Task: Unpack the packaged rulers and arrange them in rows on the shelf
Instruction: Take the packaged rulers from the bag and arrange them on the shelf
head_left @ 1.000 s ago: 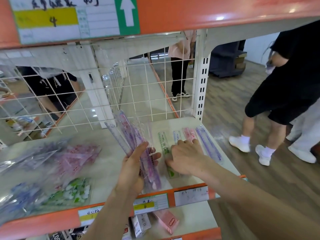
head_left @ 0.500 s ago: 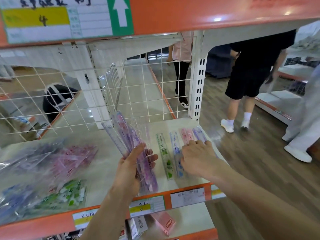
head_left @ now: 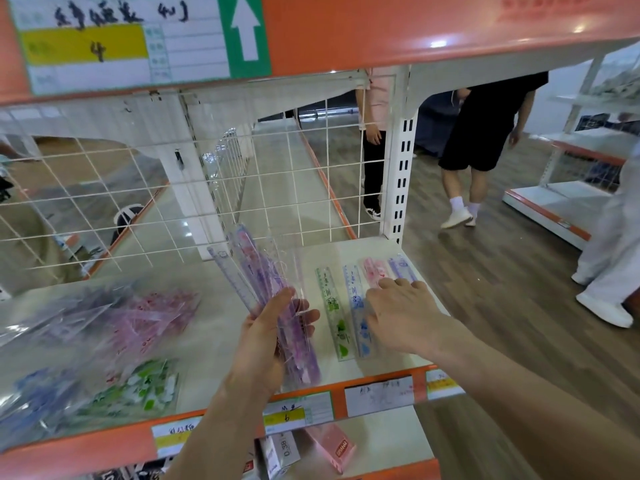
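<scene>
Left hand [head_left: 273, 337] clasps wrapped rulers [head_left: 249, 268] mid-frame. Right hand [head_left: 401, 317], fingers spread flat, half-hides the pink ruler [head_left: 374, 268]. Lower-left bags [head_left: 114, 323] are blurred.

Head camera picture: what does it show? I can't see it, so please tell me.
A person's left hand grips a bundle of purple rulers in clear wrap above a shop shelf. The right hand rests flat on a row of four loose rulers, green, blue, pink and purple. Blurry bags of rulers lie at the shelf's left.
</scene>
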